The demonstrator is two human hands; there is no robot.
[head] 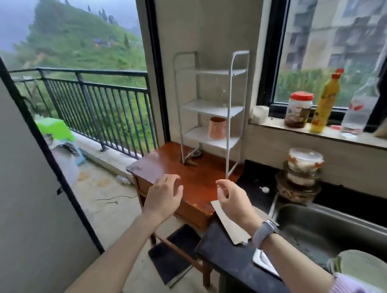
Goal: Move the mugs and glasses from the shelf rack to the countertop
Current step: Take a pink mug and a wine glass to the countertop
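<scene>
**One pink mug left on the rack, here's how I'd grab it**

Nearest to me, low in the frame, both hands are out front and holding nothing. My left hand [164, 195] sits lower centre with fingers loosely spread, fairly wide. My right hand [229, 199] is just right of it, fingers loosely curled with thumb and forefinger close together, so narrower, but there's nothing in them.

Both hover over the near edge of the wooden side table [197, 182]. The dark bench [226, 252] and sink [319, 226] are at lower right, so the drop-off spot is close.

Further back, mid-frame, the white shelf rack [209, 108] stands on that table. The only task item I can make out is a pink mug [217, 128] on the lowest shelf, upright, toward the left. The upper shelves look bare, though it's blurry and clear glass would be hard to spot.

My guess for doing it well: go in with the right hand from the open front, slip between the rack's front posts, wrap the mug body, then lift only slightly because the shelf above is low. Pull straight back before swinging right to the bench, or the light rack may tip.
</scene>
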